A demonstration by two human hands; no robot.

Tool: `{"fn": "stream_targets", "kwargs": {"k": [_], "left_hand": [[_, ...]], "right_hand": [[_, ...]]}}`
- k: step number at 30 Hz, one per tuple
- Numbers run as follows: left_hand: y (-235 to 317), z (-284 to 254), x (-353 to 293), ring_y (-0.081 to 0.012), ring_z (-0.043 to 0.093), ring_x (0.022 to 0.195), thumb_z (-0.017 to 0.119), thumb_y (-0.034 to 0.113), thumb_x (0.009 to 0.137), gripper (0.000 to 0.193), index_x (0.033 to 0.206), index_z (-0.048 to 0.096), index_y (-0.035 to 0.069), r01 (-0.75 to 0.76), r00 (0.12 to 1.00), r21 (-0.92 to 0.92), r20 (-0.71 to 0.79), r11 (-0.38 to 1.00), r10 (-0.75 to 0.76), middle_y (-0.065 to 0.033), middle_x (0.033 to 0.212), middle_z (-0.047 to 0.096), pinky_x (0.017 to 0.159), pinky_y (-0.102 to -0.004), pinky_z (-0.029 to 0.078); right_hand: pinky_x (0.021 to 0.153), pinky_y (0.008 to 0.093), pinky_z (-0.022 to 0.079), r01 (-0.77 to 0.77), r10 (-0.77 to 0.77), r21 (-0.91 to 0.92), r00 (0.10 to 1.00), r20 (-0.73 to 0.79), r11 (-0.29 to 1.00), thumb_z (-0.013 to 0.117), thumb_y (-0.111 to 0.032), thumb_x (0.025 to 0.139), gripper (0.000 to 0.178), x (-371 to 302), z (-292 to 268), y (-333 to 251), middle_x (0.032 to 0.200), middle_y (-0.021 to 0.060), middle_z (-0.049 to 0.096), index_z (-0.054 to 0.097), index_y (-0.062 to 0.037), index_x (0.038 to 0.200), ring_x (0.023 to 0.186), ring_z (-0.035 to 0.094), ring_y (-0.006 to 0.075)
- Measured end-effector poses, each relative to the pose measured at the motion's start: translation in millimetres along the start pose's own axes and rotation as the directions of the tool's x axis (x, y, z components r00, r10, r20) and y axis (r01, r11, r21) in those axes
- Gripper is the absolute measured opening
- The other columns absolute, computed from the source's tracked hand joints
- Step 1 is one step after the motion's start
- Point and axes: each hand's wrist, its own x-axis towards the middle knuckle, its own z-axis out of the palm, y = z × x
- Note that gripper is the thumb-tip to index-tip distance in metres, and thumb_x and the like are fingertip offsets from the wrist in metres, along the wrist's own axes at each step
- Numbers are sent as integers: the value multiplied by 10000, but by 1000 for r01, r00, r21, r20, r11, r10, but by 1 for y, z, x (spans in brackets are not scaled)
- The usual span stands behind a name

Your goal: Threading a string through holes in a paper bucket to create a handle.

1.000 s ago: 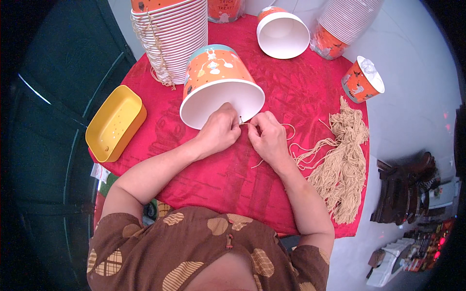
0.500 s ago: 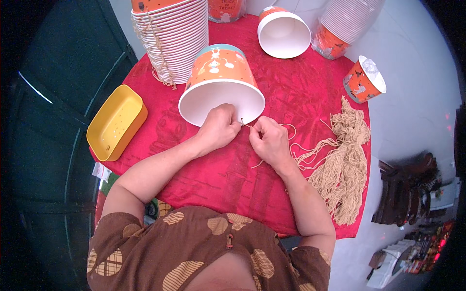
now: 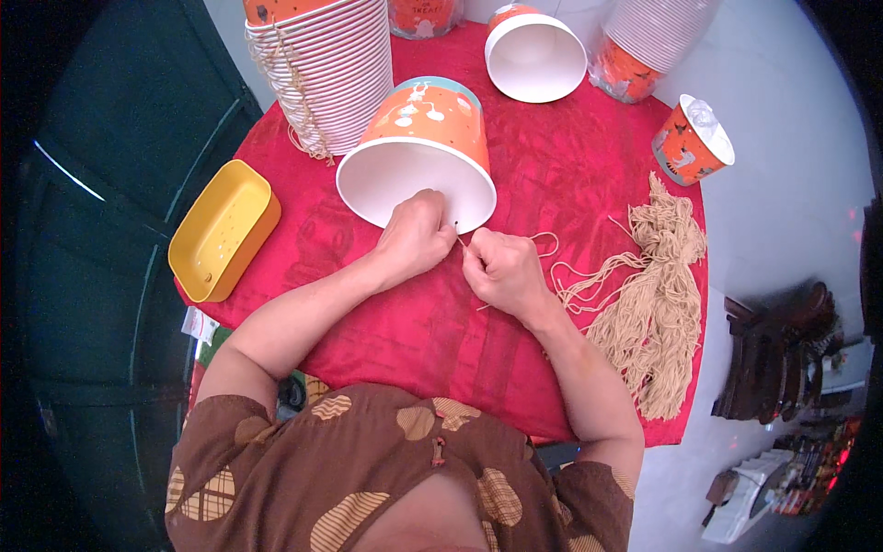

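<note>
An orange paper bucket (image 3: pixel 441 120) with a white inside lies on its side, its mouth toward me. At the near rim, my left hand (image 3: pixel 418 241) is closed, fingertips beside a small dark hole and pinching a thin beige string (image 3: pixel 461 241). That string runs from the rim to my right hand (image 3: pixel 504 269), whose thumb and fingers are closed on it just right of the bucket. Its loose end loops out beyond the right hand. Farther right lies a thick bundle of beige strings (image 3: pixel 658 304). My fingers hide part of the rim.
A tall stack of buckets (image 3: pixel 322 83), strings hanging at its side, stands at the back left. A yellow tray (image 3: pixel 225 230) sits at the left edge. Another bucket (image 3: pixel 536 57), a wrapped stack (image 3: pixel 644 51) and a small cup (image 3: pixel 692 140) are farther back on the red cloth (image 3: pixel 405 340).
My right hand has turned and drawn slightly down and left with the string. The bucket has shifted a little to the left. My left hand stays at the rim.
</note>
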Motion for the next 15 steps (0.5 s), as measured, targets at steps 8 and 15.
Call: {"fn": "stream_targets", "kwargs": {"k": [8, 15], "left_hand": [[-4, 0, -6, -472, 603, 786, 590, 31, 758, 120, 757, 545, -79, -60, 998, -9, -29, 998, 60, -297, 813, 584, 689, -504, 480], [12, -12, -20, -318, 591, 715, 635, 5, 772, 97, 775, 542, -23, -260, 965, -189, -20, 947, 261, -169, 821, 568, 632, -398, 473]], "right_hand": [[513, 435, 484, -332, 334, -38, 941, 52, 942, 654, -151, 805, 208, 5, -6, -5, 624, 206, 613, 617, 24, 698, 583, 646, 341], [610, 497, 487, -583, 587, 142, 809, 11, 800, 562, -287, 905, 414, 11, 6, 21, 676, 309, 590, 651, 92, 764, 696, 652, 443]]}}
